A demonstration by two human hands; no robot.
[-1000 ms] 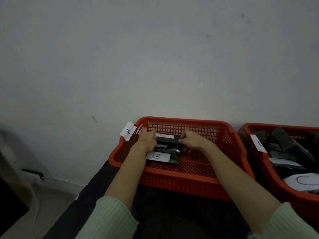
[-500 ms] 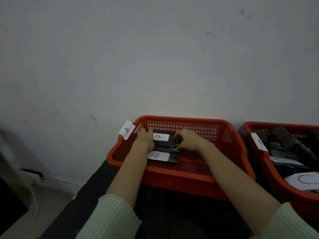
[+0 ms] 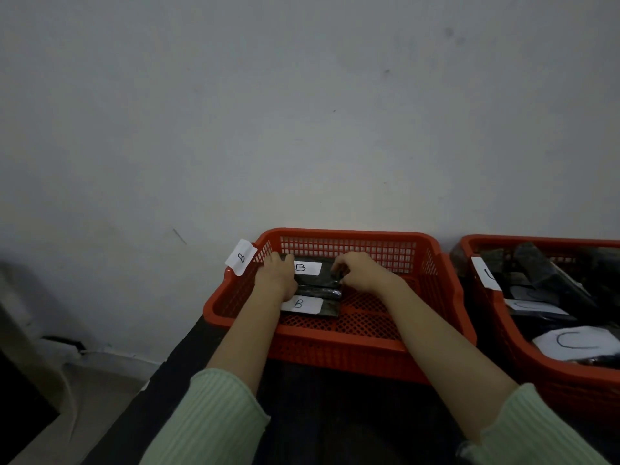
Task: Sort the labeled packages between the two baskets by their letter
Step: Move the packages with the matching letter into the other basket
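Head view: looking down at two red mesh baskets set side by side on a dark counter (image 3: 335,414), both pushed against a pale grey wall (image 3: 302,112).

Left basket (image 3: 436,297): white tag marked B (image 3: 241,257) clipped on its far-left corner. Inside, two black packages lying flat, one behind the other. Far package (image 3: 315,278) with a white B label (image 3: 307,268) face up; near package (image 3: 330,305) with its own B label (image 3: 301,304), touching the far one along their long edges.

Left hand (image 3: 275,276) resting on the left end of the far package, fingers curled over that end, gripping it. Right hand (image 3: 360,271) at the right end of the same package, fingers (image 3: 339,266) bent and pinching its edge. Both forearms reaching over the near rim of the basket, pale green ribbed sleeves (image 3: 208,421) pushed up toward the elbows.

Right basket (image 3: 496,350): partly cut off at the frame edge, white tag with a partly visible letter (image 3: 485,274) on its left rim. Filled with a loose heap of dark packages (image 3: 543,273), some tilted. Among them a large white label marked C (image 3: 575,341) near the front, and another white label (image 3: 533,306) farther back, its mark too faint to read.

Lower left: light floor (image 3: 84,380) beyond the counter edge.
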